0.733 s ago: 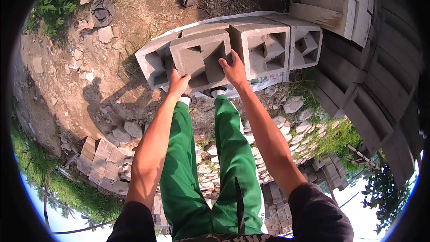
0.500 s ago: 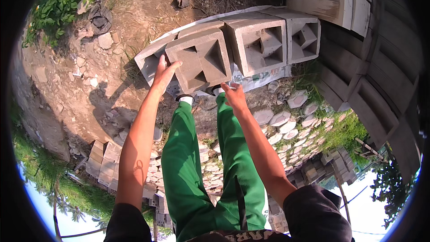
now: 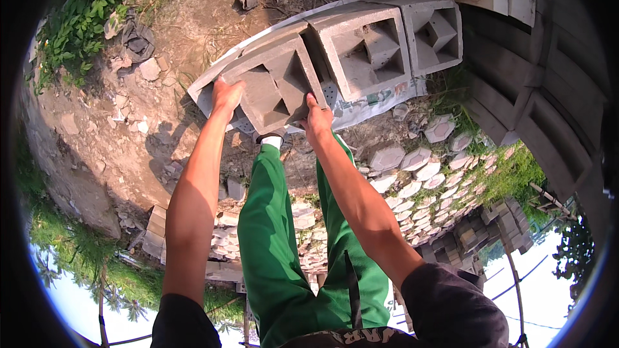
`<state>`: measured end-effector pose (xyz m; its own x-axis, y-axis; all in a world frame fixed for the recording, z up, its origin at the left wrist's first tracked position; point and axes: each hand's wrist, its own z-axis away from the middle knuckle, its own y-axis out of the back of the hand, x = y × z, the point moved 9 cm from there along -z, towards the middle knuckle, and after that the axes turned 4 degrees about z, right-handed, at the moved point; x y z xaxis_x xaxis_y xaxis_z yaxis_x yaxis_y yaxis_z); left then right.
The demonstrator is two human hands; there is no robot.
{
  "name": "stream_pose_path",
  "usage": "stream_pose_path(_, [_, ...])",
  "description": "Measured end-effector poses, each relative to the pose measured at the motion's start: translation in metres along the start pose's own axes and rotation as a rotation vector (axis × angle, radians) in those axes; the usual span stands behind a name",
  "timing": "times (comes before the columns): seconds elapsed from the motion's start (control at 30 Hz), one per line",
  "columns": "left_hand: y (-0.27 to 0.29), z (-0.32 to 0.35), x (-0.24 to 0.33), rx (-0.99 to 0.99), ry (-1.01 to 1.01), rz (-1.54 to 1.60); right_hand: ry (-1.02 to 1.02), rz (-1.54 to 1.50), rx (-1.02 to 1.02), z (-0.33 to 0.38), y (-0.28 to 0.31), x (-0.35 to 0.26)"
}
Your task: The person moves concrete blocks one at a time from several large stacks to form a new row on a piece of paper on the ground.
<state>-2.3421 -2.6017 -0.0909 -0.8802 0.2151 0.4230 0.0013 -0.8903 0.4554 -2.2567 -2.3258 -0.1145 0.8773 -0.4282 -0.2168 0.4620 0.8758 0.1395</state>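
Observation:
A square grey concrete vent block (image 3: pixel 259 87) with angled openings is tilted between my hands, above my feet. My left hand (image 3: pixel 227 95) is closed round its left edge, with the thumb on the front face. At the lower right corner, my right hand (image 3: pixel 317 119) grips the rim, thumb up along the front. Just right of it sits a second vent block (image 3: pixel 334 58), and a third vent block (image 3: pixel 436 69) stands beyond that. All of them are on a pale printed sheet (image 3: pixel 387 100). Part of another block behind the held one is mostly hidden.
Stacked concrete blocks (image 3: pixel 551 142) rise on the right. Hexagonal pavers (image 3: pixel 440 127) lie in several rows behind my legs. Leafy plants (image 3: pixel 84 26), a dark crumpled cloth (image 3: pixel 137 40) and broken rubble (image 3: pixel 149 69) are on the dirt at the left.
My right hand has moved from beside the block's lower corner to a grip on its right edge. The held block has shifted left and tilted more.

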Motion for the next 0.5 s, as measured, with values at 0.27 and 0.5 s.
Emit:
stream_pose_path(0.27, [-0.023, 0.010, 0.044, -0.061, 0.019, -0.130, 0.012, -0.062, 0.007, -0.003, 0.015, -0.019])
stream_pose_path(0.5, [-0.033, 0.006, 0.038, -0.086, -0.024, 0.013, 0.032, 0.008, -0.031, -0.014, 0.020, -0.037])
